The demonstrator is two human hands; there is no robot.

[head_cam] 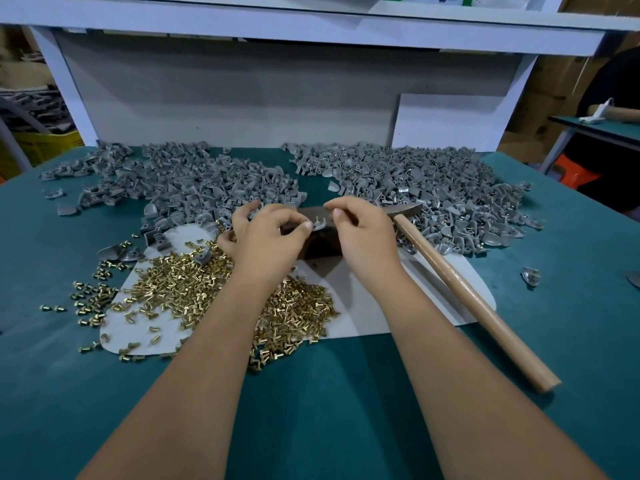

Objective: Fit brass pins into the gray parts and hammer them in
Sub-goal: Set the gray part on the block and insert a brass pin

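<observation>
Your left hand (266,237) pinches a gray part (319,226) over the dark block (320,245); a pin (317,220) stands in it. Your right hand (360,230) curls beside it, fingertips pressed together. The hammer (460,285) lies right of the block.

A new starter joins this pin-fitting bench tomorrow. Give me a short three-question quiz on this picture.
1. True or false: the hammer is in the right hand.
2. Where does the pile of brass pins lie relative to the dark block? A: to its left. B: to its right. C: on the shelf.
3. Fill in: the gray part pinched by the left hand has a ____ standing up in it.

Key: 1 false, it lies on the table. 2 A. 3 brass pin.
</observation>
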